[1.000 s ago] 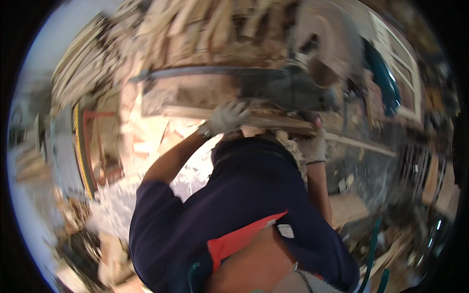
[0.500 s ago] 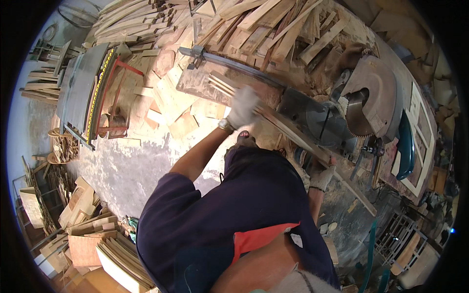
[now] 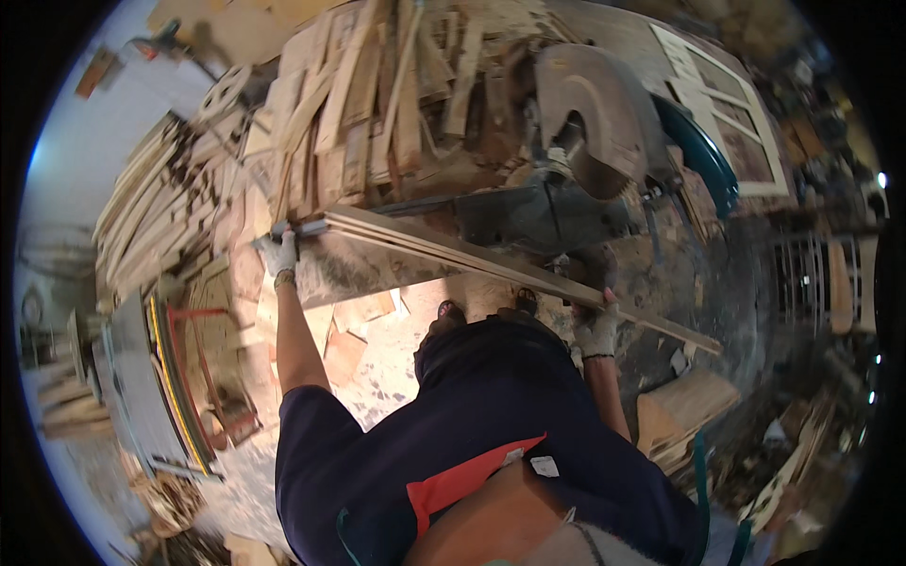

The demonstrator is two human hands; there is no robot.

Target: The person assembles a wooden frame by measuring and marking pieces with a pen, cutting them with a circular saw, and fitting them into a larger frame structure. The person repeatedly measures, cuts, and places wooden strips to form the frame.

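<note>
Several long wooden strips (image 3: 453,247) lie slantwise in front of me, their left ends against the metal fence (image 3: 406,200) of a mitre saw (image 3: 604,113). My right hand (image 3: 596,330), in a pale work glove, is closed round the strips toward their right end. One strip sticks out farther right, past that hand. My left hand (image 3: 278,255), also gloved, is away from the strips. Its fingers close on a grey metal stop (image 3: 285,229) at the fence's left end. The saw's round guard and teal motor housing stand right of centre, behind the strips.
Loose boards (image 3: 377,94) are heaped behind the fence, and stacked lumber (image 3: 156,203) fills the far left. A pale wooden frame (image 3: 755,123) lies at the far right. At left stands a grey-topped table (image 3: 142,396) with a red frame. Wood offcuts (image 3: 344,354) litter the floor.
My left hand has let go of the strips and moved left to the metal stop. The strips now lie closer to the fence, still in my right hand. My view has turned right.
</note>
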